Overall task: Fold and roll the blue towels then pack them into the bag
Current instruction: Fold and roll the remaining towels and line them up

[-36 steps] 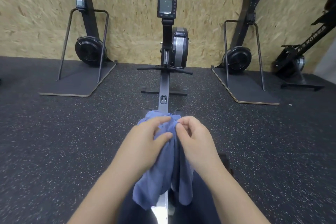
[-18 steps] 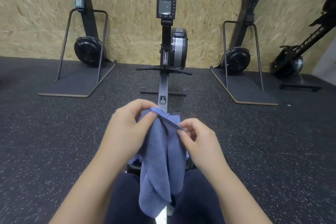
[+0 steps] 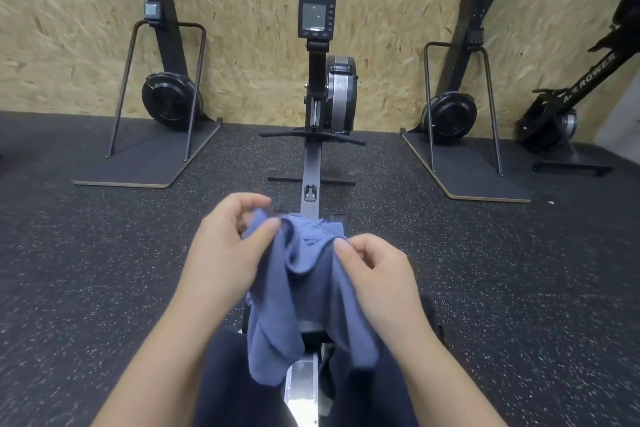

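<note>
A blue towel (image 3: 298, 291) hangs in front of me above my lap, its top edge spread between both hands. My left hand (image 3: 225, 250) pinches the towel's upper left edge between thumb and fingers. My right hand (image 3: 377, 270) pinches the upper right edge a little lower. The cloth sags in loose folds between them and two ends droop over my dark trousers. No bag is in view.
I sit on a rowing machine (image 3: 329, 90) whose rail (image 3: 311, 170) runs straight ahead to a monitor. Two ski machines on floor plates (image 3: 138, 166) (image 3: 474, 177) stand left and right against the chipboard wall. Another rower (image 3: 568, 114) stands at far right. The floor is black speckled rubber.
My hands have moved apart, spreading the towel's top edge wider. The left hand rose slightly and the bunched cloth has opened into hanging folds.
</note>
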